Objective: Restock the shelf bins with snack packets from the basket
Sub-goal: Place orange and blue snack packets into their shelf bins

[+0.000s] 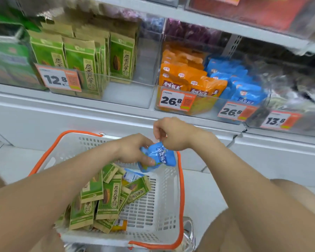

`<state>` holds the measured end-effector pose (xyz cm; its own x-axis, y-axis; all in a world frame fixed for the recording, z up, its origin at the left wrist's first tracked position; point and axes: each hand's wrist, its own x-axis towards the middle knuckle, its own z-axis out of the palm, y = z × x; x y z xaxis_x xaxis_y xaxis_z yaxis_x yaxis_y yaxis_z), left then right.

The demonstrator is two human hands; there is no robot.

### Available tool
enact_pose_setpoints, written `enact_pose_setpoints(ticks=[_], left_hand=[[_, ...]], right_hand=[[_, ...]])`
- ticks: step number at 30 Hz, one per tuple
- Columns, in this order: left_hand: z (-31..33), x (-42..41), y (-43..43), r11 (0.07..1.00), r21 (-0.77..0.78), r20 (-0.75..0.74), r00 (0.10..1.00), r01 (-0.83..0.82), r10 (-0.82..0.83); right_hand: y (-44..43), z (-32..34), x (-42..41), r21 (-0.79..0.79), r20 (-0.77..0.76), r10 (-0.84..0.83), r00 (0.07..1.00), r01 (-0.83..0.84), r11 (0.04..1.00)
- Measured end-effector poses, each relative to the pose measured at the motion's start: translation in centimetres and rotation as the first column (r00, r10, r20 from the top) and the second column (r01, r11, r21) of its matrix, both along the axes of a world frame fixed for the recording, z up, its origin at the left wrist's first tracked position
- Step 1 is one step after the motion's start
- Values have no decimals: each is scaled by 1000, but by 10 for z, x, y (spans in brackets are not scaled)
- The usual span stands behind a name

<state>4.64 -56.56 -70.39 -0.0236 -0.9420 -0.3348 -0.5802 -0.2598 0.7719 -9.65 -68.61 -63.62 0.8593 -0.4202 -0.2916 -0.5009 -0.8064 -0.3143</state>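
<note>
Item: blue snack packet, centre frame above the white basket, gripped by left hand, top pinched by right hand; best lifted upright into the blue-packet bin, right of frame.

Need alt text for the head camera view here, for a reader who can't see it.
Both hands, left hand and right hand, hold a blue snack packet above a white basket of green packets. Behind, shelf bins hold green, orange and blue packets with price tags.
</note>
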Motion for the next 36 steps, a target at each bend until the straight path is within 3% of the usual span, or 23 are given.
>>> enact_pose_setpoints(ticks=[3, 7, 15, 18, 20, 23, 25, 28, 31, 36], left_hand=[[18, -18, -2, 974, -137, -297, 946, -179, 132], [46, -44, -12, 885, -185, -525, 804, -427, 278], [81, -74, -45, 785, -207, -601, 709, -583, 368], [98, -83, -57, 733, -282, -644, 688, -620, 334], [110, -86, -64, 690, -407, -577, 754, -598, 313], [116, -85, -77, 587, -672, -199, 873, -452, 445], [116, -86, -86, 528, -781, 15, 836, -332, 548], [123, -88, -102, 501, -845, 175, 787, -188, 591], [133, -90, -119, 555, -829, 329, 746, -65, 579], [139, -98, -146, 627, -778, 441, 732, 24, 519]], right_hand=[[-17, 41, -13, -39, 132, -52, 990, 57, 998], [-34, 80, -22, -58, 207, -93, 974, 107, 993], [-42, 112, -47, -131, 326, -144, 934, 195, 972], [-47, 124, -61, -161, 409, -140, 902, 223, 961], [-52, 133, -70, -150, 534, -132, 835, 247, 957], [-61, 141, -85, -109, 756, -167, 633, 374, 921], [-70, 142, -92, -130, 852, -143, 504, 467, 875], [-87, 141, -101, -160, 911, -108, 397, 584, 795], [-102, 133, -109, -173, 916, -107, 387, 620, 765], [-122, 117, -113, -193, 856, -170, 488, 607, 771]])
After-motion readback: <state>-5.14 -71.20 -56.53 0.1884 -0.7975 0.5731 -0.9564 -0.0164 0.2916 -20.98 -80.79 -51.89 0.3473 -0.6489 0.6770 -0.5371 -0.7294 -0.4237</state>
